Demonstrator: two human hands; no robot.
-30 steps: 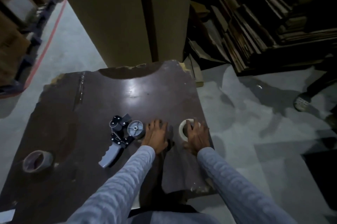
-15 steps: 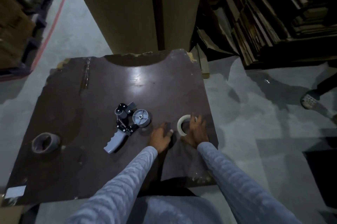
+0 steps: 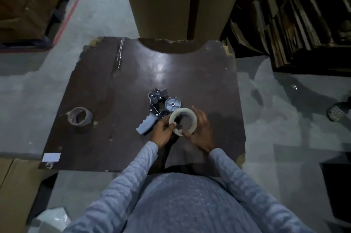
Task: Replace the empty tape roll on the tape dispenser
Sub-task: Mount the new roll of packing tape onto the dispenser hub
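Observation:
A pale roll of clear tape (image 3: 190,114) is lifted off the dark board (image 3: 199,81), held between both hands. My left hand (image 3: 163,132) pinches its left rim with thumb and fingers. My right hand (image 3: 201,132) cups its right and lower rim. Just beyond the roll, the tape dispenser (image 3: 157,107) lies on its side, grey handle toward me, its round grey hub (image 3: 172,103) bare. An empty brown cardboard core (image 3: 80,117) stands on the board at the left.
A tall cardboard box (image 3: 171,1) stands against the board's far edge. Stacked flattened cardboard (image 3: 303,14) fills the right rear. A white label (image 3: 51,157) sits at the board's near left corner. Another person's shoe (image 3: 337,112) rests on the floor at the right.
The tape roll, which lay on the board under my right hand, has been lifted and brought left toward the dispenser. My left hand has closed on its rim.

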